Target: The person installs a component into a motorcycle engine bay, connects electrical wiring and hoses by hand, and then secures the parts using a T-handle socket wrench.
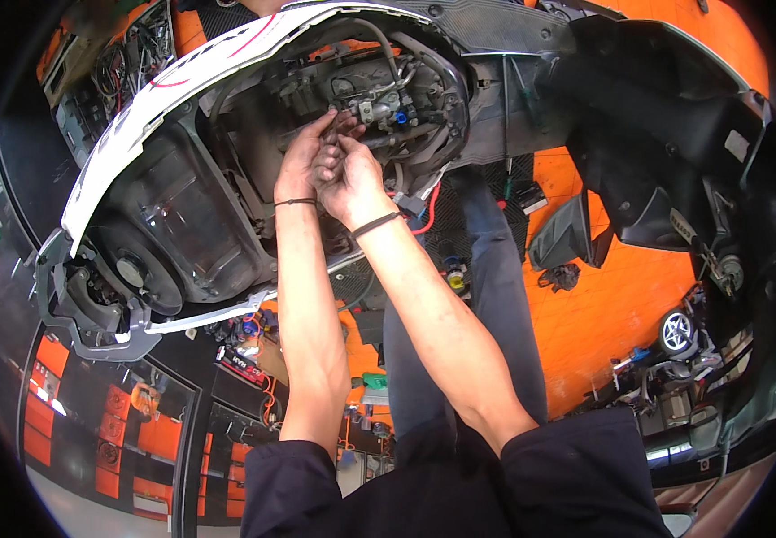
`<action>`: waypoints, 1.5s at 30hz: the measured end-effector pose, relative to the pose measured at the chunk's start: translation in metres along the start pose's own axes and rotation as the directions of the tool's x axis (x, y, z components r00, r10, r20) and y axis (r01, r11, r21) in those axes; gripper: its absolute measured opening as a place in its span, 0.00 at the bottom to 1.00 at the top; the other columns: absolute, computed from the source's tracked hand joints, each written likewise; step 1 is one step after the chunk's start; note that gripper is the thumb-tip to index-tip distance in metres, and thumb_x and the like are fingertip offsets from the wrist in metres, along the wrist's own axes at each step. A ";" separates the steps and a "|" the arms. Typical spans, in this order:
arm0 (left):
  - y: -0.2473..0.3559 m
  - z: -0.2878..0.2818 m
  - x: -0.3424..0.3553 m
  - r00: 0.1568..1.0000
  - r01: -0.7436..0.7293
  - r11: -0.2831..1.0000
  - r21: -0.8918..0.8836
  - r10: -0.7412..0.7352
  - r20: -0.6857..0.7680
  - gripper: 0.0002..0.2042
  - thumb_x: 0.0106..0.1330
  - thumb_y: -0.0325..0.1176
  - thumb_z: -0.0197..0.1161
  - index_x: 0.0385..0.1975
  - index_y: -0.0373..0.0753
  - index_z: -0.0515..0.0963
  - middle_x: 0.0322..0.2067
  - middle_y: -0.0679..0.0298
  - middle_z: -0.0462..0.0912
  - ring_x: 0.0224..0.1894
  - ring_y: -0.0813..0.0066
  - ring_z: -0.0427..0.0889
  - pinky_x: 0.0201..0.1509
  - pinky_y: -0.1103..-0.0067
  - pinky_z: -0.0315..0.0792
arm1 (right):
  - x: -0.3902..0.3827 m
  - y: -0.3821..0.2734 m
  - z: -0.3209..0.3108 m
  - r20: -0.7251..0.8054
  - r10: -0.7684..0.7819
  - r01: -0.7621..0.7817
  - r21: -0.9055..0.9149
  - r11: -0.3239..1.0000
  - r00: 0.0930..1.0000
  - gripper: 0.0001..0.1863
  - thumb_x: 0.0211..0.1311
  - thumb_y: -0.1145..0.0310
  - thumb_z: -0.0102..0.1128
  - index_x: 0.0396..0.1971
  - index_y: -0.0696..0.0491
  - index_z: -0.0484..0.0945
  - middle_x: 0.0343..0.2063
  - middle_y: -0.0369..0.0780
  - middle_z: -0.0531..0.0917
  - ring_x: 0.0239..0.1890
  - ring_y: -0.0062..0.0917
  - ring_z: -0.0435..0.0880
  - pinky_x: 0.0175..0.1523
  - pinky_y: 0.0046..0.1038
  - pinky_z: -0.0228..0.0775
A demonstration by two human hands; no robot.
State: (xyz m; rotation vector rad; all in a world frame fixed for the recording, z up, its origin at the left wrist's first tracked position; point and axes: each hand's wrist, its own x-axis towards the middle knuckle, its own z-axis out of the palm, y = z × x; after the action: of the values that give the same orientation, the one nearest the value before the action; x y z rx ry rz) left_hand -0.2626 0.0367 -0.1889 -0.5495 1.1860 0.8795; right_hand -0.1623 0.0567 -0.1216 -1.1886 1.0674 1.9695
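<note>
My left hand point(298, 164) and my right hand point(354, 182) meet inside the open body of a scooter point(165, 106). The fingers of both are bent and drawn close together, and whatever they hold is too small or hidden to make out. Just beyond my fingertips sits a metal engine part point(368, 111) with hoses, and beside it a blue plastic piece point(401, 117). A dark band circles each wrist. Left of my hands lies a black tank cover point(195, 211) with a round cap point(132, 269).
A red cable point(429, 211) hangs by the scooter's near edge. Black body panels point(648, 117) stand at the right over the orange floor point(576, 332). A small wheel point(677, 332) and loose parts lie at the lower right. Tools and boxes point(243, 366) sit below the scooter at the left.
</note>
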 end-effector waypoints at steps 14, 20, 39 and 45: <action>-0.057 0.074 -0.055 0.928 -0.367 0.717 0.592 0.323 0.184 0.21 0.76 0.46 0.55 0.45 0.32 0.84 0.35 0.60 0.89 0.36 0.78 0.85 0.44 0.75 0.76 | -0.101 -0.100 -0.078 0.178 -0.581 0.551 -0.614 0.565 0.794 0.20 0.75 0.50 0.52 0.31 0.52 0.75 0.16 0.31 0.71 0.13 0.18 0.70 0.16 0.23 0.64; -0.110 0.100 -0.009 0.657 -0.202 -0.155 0.967 0.710 0.252 0.18 0.64 0.36 0.64 0.55 0.55 0.82 0.25 0.49 0.84 0.30 0.49 0.86 0.39 0.59 0.79 | -0.044 -0.253 -0.135 0.018 -0.702 0.318 -0.900 0.299 0.712 0.21 0.79 0.55 0.46 0.33 0.58 0.75 0.20 0.35 0.75 0.16 0.20 0.73 0.20 0.25 0.66; -0.124 0.083 -0.015 0.353 -0.489 -0.052 0.871 0.901 0.252 0.12 0.68 0.30 0.63 0.50 0.41 0.80 0.37 0.54 0.86 0.34 0.52 0.86 0.37 0.66 0.79 | -0.050 -0.185 -0.054 0.975 -0.111 0.399 -0.181 -0.899 0.193 0.21 0.57 0.73 0.67 0.52 0.56 0.77 0.46 0.44 0.81 0.49 0.36 0.79 0.54 0.37 0.68; -0.102 0.080 -0.023 0.483 -0.628 0.062 0.776 0.813 0.326 0.12 0.67 0.24 0.61 0.50 0.37 0.81 0.42 0.53 0.86 0.41 0.52 0.85 0.45 0.67 0.78 | -0.033 -0.159 -0.035 0.912 0.088 0.332 -0.055 -0.942 0.400 0.20 0.58 0.66 0.68 0.50 0.53 0.80 0.40 0.39 0.84 0.45 0.34 0.77 0.51 0.35 0.63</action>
State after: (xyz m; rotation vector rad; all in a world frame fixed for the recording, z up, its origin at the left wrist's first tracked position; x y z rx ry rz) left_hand -0.1365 0.0340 -0.1494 0.9715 1.9546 0.9292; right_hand -0.0060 0.1036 -0.1540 -1.2304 -2.4831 0.9291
